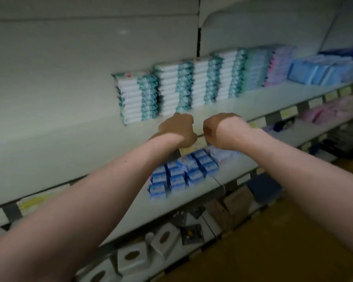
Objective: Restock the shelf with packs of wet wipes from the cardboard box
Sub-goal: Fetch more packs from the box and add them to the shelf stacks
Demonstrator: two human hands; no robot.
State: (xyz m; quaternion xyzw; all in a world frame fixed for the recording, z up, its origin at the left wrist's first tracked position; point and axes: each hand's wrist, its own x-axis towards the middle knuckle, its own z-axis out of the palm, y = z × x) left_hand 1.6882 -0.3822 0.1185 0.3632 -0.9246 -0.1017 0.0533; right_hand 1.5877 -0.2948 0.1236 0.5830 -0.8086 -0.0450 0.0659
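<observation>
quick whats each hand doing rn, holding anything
Left hand: closed, fingers curled, nothing visible in it.
Right hand: closed, fingers curled, nothing visible in it.

1. Small blue packets (183, 174): several rows standing on the lower tier (228, 174), the frontmost near its edge.
2. Pale lilac packs (224, 154): just beside the blue packets, on their right.
3. Larger blue packs (318, 72): stacked, upper tier, far right.
4. Pink packs (330, 111): lower tier, far right; blurred.
5. Dark goods (346, 139): below the pink packs; kind cannot be told.
6. White boxes with oval openings (130, 255): bottom tier, several, some tilted.
7. Small dark square packets (191, 231): bottom tier, right of the white boxes.
8. Dark blue box (263, 190): bottom tier, further right.
9. Yellowish price labels (286, 113): along the tier edges, unreadable.
10. Brown floor (293, 241): lower right.
</observation>
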